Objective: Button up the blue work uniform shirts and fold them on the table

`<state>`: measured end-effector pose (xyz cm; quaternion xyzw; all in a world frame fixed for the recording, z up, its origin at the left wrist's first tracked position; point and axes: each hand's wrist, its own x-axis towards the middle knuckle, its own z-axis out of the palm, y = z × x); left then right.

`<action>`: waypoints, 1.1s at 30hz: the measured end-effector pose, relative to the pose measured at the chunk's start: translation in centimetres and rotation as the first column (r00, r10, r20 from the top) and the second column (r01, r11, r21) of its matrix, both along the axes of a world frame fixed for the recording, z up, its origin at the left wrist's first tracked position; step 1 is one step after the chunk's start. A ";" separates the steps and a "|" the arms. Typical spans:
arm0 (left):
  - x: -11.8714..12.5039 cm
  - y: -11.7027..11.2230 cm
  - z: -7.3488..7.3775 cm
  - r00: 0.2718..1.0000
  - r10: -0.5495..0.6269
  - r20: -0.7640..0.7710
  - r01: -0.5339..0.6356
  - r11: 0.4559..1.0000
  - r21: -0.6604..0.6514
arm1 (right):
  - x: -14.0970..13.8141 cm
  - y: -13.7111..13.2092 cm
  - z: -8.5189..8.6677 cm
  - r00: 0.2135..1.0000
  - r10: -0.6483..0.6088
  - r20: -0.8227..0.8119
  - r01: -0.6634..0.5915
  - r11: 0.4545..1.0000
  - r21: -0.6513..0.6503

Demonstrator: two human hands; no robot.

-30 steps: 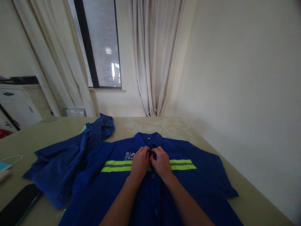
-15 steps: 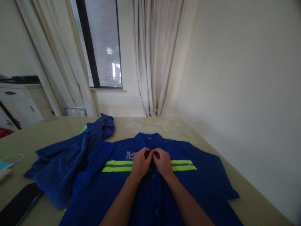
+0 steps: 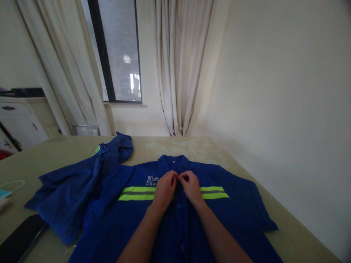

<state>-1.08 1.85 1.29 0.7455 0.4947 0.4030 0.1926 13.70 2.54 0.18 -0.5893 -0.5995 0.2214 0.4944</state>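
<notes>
A blue short-sleeved work shirt (image 3: 230, 212) with a yellow-green reflective stripe lies spread on the table, collar at the far side. My left hand (image 3: 166, 188) and my right hand (image 3: 191, 187) meet at the upper front placket, just below the collar. Both are closed in a pinch on the shirt's front edge, fingertips close together. Whatever small part sits between the fingertips is hidden. Below the hands, a blue button (image 3: 178, 206) shows on the placket, and another button (image 3: 182, 247) lies nearer to me.
Crumpled blue clothing (image 3: 71, 190) lies left of the shirt. A black phone (image 3: 22, 237) rests at the near left, with a face mask (image 3: 5, 193) beyond it. The table (image 3: 189, 144) meets a wall on the right; curtains and a window stand behind.
My hands stay at the same spot on the placket. The left fingers have shifted slightly and look more folded together; the shirt lies as before.
</notes>
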 end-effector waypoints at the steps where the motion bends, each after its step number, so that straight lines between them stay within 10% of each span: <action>1: 0.0 -0.1 0.0 1.000 -0.008 -0.019 0.008 1.000 0.007 | 0.1 0.2 -0.2 1.000 0.002 -0.009 -0.002 1.000 -0.015; 12: 0.0 -0.8 0.3 0.959 0.095 -0.266 -0.078 0.994 0.074 | 0.5 0.2 0.2 0.998 0.056 0.003 -0.055 0.998 -0.030; 26: 0.1 -0.6 0.6 0.976 0.117 -0.182 -0.107 0.992 0.065 | -0.2 -0.5 1.0 0.997 0.030 -0.072 -0.026 0.998 0.061; 33: 0.0 -0.4 0.5 0.979 0.116 -0.170 -0.120 0.993 -0.011 | -0.6 -0.6 1.0 0.915 0.095 -0.392 -0.119 0.992 -0.037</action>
